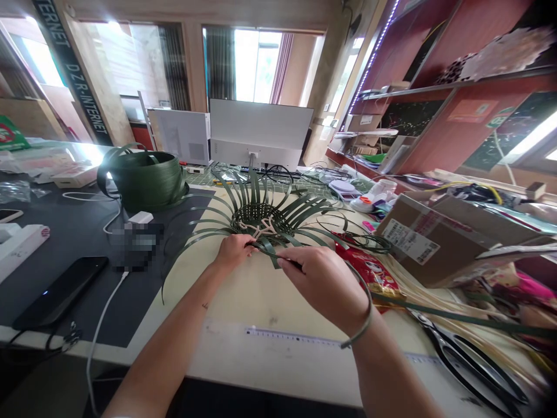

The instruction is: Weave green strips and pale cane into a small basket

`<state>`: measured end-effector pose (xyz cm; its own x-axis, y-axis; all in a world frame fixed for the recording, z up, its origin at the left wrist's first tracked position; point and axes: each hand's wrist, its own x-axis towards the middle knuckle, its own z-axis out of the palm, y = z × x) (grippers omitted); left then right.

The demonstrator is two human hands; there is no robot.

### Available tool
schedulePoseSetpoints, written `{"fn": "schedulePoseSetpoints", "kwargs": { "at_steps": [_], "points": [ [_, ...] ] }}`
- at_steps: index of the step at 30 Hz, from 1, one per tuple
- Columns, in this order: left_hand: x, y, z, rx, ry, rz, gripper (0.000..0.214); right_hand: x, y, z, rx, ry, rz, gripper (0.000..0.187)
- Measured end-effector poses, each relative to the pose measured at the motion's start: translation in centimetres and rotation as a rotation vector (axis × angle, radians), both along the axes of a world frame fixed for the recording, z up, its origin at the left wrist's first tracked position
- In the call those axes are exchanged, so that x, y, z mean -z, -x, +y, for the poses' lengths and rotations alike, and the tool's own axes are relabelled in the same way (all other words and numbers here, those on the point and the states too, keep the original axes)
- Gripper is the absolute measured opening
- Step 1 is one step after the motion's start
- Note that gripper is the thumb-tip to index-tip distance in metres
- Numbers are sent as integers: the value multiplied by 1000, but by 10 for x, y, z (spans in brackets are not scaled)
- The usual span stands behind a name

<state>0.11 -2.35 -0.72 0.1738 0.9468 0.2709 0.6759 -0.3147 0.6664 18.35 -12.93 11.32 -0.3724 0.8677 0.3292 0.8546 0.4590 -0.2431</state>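
A half-woven piece of dark green strips [261,217] lies on the pale table top [252,302], its round woven middle ringed by long loose strips fanning outward. A pale branching form shows at its centre. My left hand [232,252] pinches the near edge of the weave. My right hand [324,284] grips a green strip [272,251] that runs from the weave toward me, with another strip curling around that wrist.
A roll of green strip [143,177] stands at the back left by two monitors [256,133]. A phone [58,293] and cables lie on a dark mat at left. At right are a cardboard box [435,241], a red packet [374,270], scissors [470,363] and pale reeds. A ruler [296,337] lies near me.
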Motion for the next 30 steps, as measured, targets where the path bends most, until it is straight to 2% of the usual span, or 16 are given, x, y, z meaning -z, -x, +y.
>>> {"fn": "schedulePoseSetpoints", "kwargs": {
  "at_steps": [6,13,16,19,23,27,30],
  "points": [
    [-1,0,-2,-2,-3,-23,20,-16,-16,20,-68,79,-41,22],
    [-2,-2,-2,-40,13,-23,11,-45,-38,69,-252,467,-24,22],
    [-2,-1,-1,-41,30,-37,11,-56,-42,92,-388,592,-27,22],
    [-4,3,0,1,56,-45,19,-57,-41,104,-500,697,-41,21],
    [-9,8,0,120,72,-44,33,-51,-43,109,-515,741,-18,19],
    [-9,4,-1,47,8,73,36,-46,-51,115,-507,768,55,21],
    [-4,1,2,-3,-16,95,50,-44,-55,122,-549,813,62,27]
  ]
}}
